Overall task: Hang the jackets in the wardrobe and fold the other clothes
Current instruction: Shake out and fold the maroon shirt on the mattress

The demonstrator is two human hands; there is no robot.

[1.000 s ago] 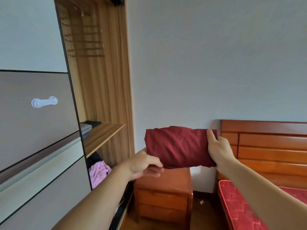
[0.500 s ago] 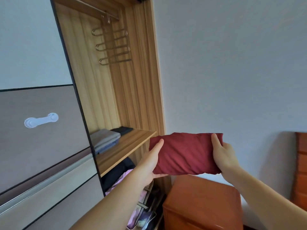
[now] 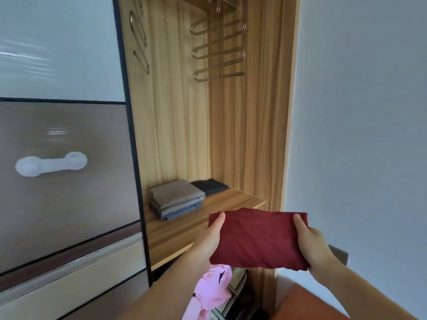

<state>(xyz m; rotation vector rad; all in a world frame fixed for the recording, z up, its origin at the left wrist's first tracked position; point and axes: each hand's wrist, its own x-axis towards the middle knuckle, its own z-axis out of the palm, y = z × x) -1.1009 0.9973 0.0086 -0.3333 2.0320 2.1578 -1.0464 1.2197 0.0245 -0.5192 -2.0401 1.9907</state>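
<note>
Hands both on folded dark red garment (image 3: 258, 239): left hand (image 3: 208, 239) grips its left edge, thumb on top; right hand (image 3: 312, 243) grips its right edge, thumb on top. Other fingers hidden under the cloth. Garment held flat in the air, long axis left-right, just in front of the wardrobe shelf's front edge, not touching it as far as I can tell.

Below it: pink garment (image 3: 212, 294) bunched in the lower wardrobe compartment; orange-brown furniture top (image 3: 307, 303) at lower right.

Wooden shelf (image 3: 184, 229) in the open wardrobe bay carries a stack of folded clothes (image 3: 176, 198), taupe on top, blue-grey under, at its left; a dark folded item (image 3: 211, 185) sits just behind and right of the stack.

Higher up: metal multi-tier hanger (image 3: 218, 50) hangs near the bay's top, another wire hanger (image 3: 139, 40) against the left inner wall.

Left: sliding wardrobe door (image 3: 64, 204) with white handle (image 3: 50, 163). Right: plain pale wall (image 3: 365, 112).
</note>
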